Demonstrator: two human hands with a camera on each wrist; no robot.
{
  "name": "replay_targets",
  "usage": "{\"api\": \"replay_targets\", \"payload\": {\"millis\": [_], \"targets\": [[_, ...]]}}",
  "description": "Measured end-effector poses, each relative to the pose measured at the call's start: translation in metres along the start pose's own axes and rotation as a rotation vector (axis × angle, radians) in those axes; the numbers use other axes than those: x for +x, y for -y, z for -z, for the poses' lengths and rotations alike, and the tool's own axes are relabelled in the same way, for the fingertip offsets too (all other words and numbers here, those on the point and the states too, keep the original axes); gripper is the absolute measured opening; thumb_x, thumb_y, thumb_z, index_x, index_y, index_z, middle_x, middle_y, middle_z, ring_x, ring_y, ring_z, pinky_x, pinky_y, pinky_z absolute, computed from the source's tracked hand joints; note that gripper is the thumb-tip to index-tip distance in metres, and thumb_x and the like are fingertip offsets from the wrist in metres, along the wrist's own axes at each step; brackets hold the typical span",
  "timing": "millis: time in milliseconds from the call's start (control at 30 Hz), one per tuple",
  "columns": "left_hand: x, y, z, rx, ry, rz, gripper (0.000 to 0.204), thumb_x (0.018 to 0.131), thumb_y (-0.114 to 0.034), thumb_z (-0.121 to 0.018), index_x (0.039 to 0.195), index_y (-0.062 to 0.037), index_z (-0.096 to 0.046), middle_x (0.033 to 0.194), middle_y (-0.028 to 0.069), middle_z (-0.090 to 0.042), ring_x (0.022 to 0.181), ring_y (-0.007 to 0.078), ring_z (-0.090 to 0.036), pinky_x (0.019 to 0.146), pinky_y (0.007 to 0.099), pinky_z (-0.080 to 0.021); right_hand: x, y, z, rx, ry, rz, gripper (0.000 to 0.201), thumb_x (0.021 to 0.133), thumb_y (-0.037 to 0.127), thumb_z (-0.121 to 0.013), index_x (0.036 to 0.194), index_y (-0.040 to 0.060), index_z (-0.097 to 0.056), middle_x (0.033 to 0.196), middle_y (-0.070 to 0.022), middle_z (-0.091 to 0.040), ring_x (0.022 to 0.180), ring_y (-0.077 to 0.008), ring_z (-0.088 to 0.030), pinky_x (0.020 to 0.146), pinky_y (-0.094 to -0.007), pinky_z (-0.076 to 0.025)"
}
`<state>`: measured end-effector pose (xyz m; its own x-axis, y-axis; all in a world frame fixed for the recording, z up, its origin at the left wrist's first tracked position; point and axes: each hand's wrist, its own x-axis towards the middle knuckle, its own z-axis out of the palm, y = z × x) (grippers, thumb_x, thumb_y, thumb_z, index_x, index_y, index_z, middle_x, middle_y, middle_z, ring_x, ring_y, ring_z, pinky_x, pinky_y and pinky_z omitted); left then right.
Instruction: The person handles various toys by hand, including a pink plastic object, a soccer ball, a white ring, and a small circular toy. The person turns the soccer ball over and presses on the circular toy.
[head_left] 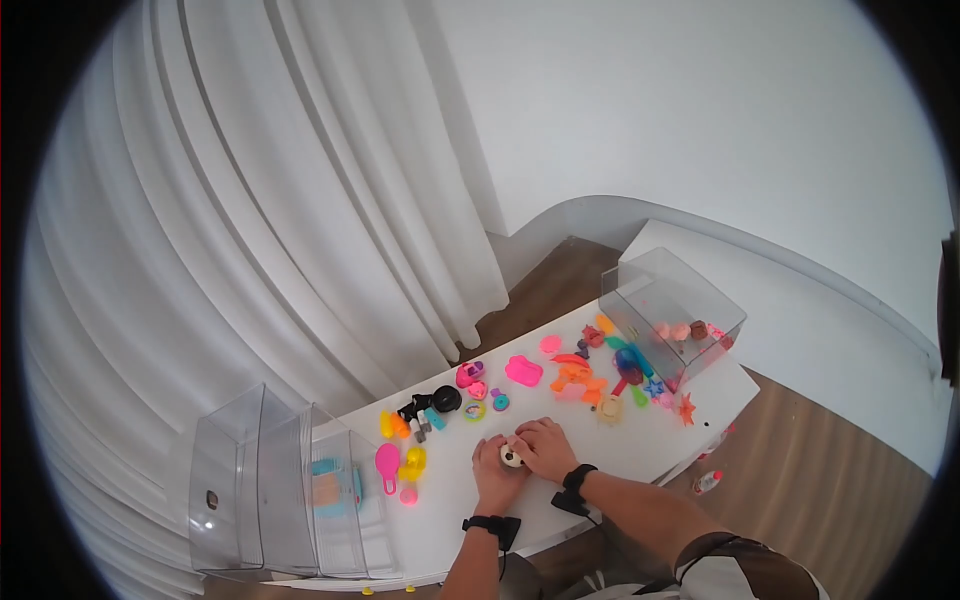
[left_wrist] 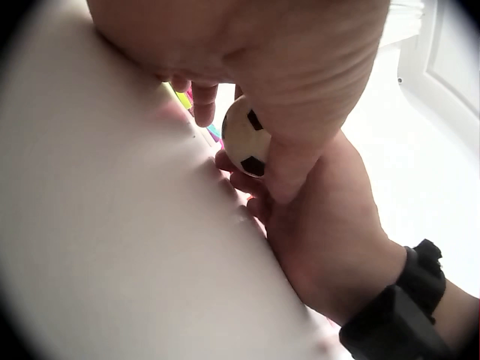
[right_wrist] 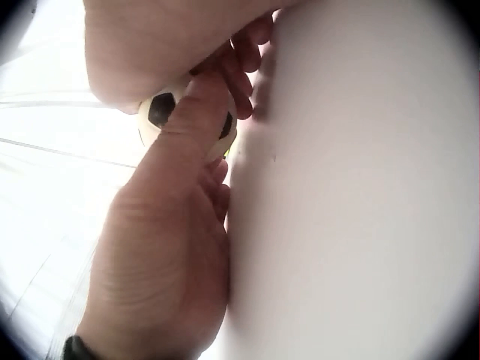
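A small toy soccer ball (head_left: 511,456), white with black patches, sits between my two hands low over the white table (head_left: 620,450). From its left, my left hand (head_left: 497,478) holds it, and the left thumb (right_wrist: 196,112) lies across the ball in the right wrist view. My right hand (head_left: 546,452) grips it from the right, fingers curved round its far side. In the left wrist view, part of the ball (left_wrist: 246,139) shows between the hands, the rest hidden behind a thumb. Both wrists wear black straps.
Clear bins stand at the left (head_left: 290,480) and far right (head_left: 675,300). Along the back lie a pink mirror-shaped toy (head_left: 388,462), yellow toy (head_left: 412,463), black round toy (head_left: 447,399), pink tray-like toy (head_left: 523,371), orange toys (head_left: 575,383) and an orange star (head_left: 686,409).
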<state>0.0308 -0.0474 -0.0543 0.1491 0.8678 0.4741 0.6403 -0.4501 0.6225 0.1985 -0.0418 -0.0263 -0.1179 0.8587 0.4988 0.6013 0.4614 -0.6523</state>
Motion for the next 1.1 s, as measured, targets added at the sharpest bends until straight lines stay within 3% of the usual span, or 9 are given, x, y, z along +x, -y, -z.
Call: {"api": "replay_targets", "payload": {"millis": [167,300,467,600,700,867,1000,1067,1100], "targets": [[-0.007,0.004,-0.007,0.212,-0.099,-0.090,0.063,0.069,-0.029,-0.094,0.121,-0.0065,-0.064,0.128,0.0163,-0.066,0.130,0.0418,-0.057,0.119,0.0542,-0.040,-0.007,0.012,0.011,-0.034,0.002,0.029,0.039,0.097,0.043,-0.070,0.113,0.0065,-0.074,0.115,-0.0141,-0.072,0.110,-0.0372,-0.063,0.100,-0.0491,-0.048],[-0.009,0.002,-0.005,0.090,-0.035,0.059,0.071,0.070,-0.035,-0.094,0.126,-0.0048,-0.062,0.135,0.0193,-0.063,0.136,0.0428,-0.051,0.117,0.0535,-0.041,-0.009,-0.005,0.000,0.028,-0.056,0.065,0.039,0.096,0.042,-0.073,0.106,0.0044,-0.074,0.107,-0.0149,-0.073,0.107,-0.0374,-0.064,0.096,-0.0487,-0.050],[-0.020,-0.022,0.010,0.068,-0.065,0.146,0.093,0.069,-0.044,-0.098,0.140,0.0002,-0.055,0.141,0.0224,-0.058,0.138,0.0425,-0.050,0.117,0.0535,-0.041,0.003,-0.004,0.008,0.477,0.041,-0.435,0.047,0.103,0.047,-0.064,0.109,0.0010,-0.072,0.104,-0.0193,-0.073,0.106,-0.0385,-0.065,0.094,-0.0497,-0.050],[-0.018,-0.032,0.012,0.023,-0.092,0.172,0.102,0.068,-0.045,-0.098,0.144,0.0030,-0.051,0.146,0.0248,-0.053,0.139,0.0431,-0.049,0.117,0.0533,-0.040,-0.006,-0.016,0.000,0.380,0.070,-0.264,0.049,0.105,0.049,-0.061,0.120,0.0033,-0.072,0.115,-0.0179,-0.072,0.112,-0.0386,-0.064,0.099,-0.0498,-0.048],[-0.014,-0.038,0.012,0.027,-0.055,0.238,0.095,0.069,-0.041,-0.097,0.143,-0.0010,-0.053,0.147,0.0230,-0.054,0.142,0.0435,-0.047,0.118,0.0540,-0.039,-0.016,-0.010,-0.011,0.169,-0.099,-0.177,0.051,0.101,0.052,-0.066,0.126,0.0076,-0.069,0.127,-0.0138,-0.069,0.122,-0.0379,-0.059,0.107,-0.0507,-0.044],[-0.022,0.002,-0.010,0.122,-0.014,0.183,0.081,0.070,-0.036,-0.093,0.137,-0.0079,-0.057,0.152,0.0194,-0.053,0.147,0.0437,-0.042,0.121,0.0543,-0.035,-0.020,-0.001,0.004,-0.086,0.125,0.025,0.053,0.090,0.048,-0.077,0.127,0.0113,-0.067,0.130,-0.0103,-0.067,0.130,-0.0349,-0.055,0.112,-0.0520,-0.040],[-0.020,-0.008,-0.007,0.185,-0.052,0.142,0.079,0.071,-0.040,-0.093,0.134,-0.0080,-0.057,0.153,0.0196,-0.053,0.149,0.0434,-0.039,0.123,0.0537,-0.032,-0.020,-0.011,0.002,0.003,0.128,-0.005,0.052,0.093,0.044,-0.074,0.131,0.0100,-0.067,0.131,-0.0125,-0.067,0.128,-0.0355,-0.056,0.112,-0.0515,-0.040],[-0.021,-0.016,-0.001,0.115,-0.067,0.158,0.085,0.071,-0.042,-0.095,0.137,-0.0068,-0.054,0.153,0.0201,-0.052,0.149,0.0433,-0.039,0.123,0.0537,-0.032,-0.012,-0.014,0.006,0.328,0.136,-0.292,0.049,0.099,0.042,-0.069,0.132,0.0060,-0.066,0.128,-0.0142,-0.068,0.128,-0.0354,-0.055,0.112,-0.0500,-0.041],[-0.020,-0.020,0.002,0.042,-0.082,0.167,0.090,0.071,-0.044,-0.096,0.140,-0.0055,-0.052,0.152,0.0207,-0.052,0.149,0.0432,-0.039,0.123,0.0538,-0.032,-0.010,-0.014,0.008,0.332,0.143,-0.290,0.049,0.099,0.042,-0.069,0.132,0.0060,-0.066,0.128,-0.0142,-0.068,0.128,-0.0354,-0.055,0.112,-0.0500,-0.041]]}}
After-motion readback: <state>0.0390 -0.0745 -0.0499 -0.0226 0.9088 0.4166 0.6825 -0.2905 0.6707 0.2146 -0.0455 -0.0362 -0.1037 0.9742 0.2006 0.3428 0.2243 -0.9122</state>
